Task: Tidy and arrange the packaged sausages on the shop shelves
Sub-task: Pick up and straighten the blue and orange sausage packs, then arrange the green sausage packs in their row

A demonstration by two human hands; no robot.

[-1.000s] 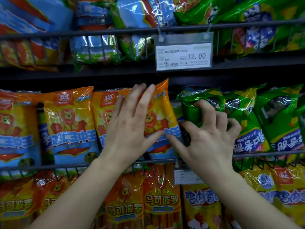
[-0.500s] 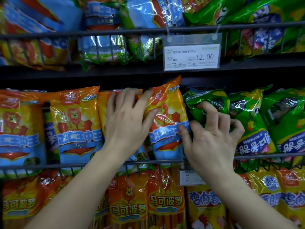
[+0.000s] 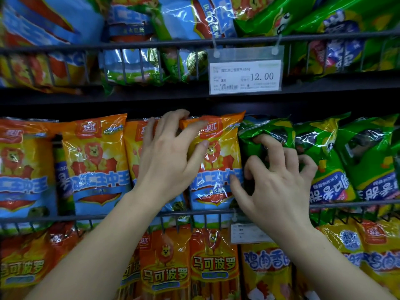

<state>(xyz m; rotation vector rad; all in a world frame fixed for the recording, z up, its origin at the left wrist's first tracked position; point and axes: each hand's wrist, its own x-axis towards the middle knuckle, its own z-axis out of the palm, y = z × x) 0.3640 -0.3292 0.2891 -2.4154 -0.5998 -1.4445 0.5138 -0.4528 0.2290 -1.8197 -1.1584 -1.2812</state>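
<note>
From the head camera, the glossy orange-and-blue plastic sausage pack with a cartoon lion [image 3: 216,161] stands upright on the middle wire shelf [image 3: 65,218], long axis vertical, top seam up and leaning a touch to the right, front panel facing out. The left hand [image 3: 171,161] curls its fingers over the pack's top left corner with the thumb pressed on its face, while the right hand [image 3: 279,185] is half-closed, fingers hooked into the crinkled green foil pack [image 3: 266,131] just beside it, thumb touching the orange pack's right edge. Four lion packs show in this row, three green packs stand to the right, and one white price tag reading 12.00 [image 3: 245,75] hangs from the rail above.
</note>
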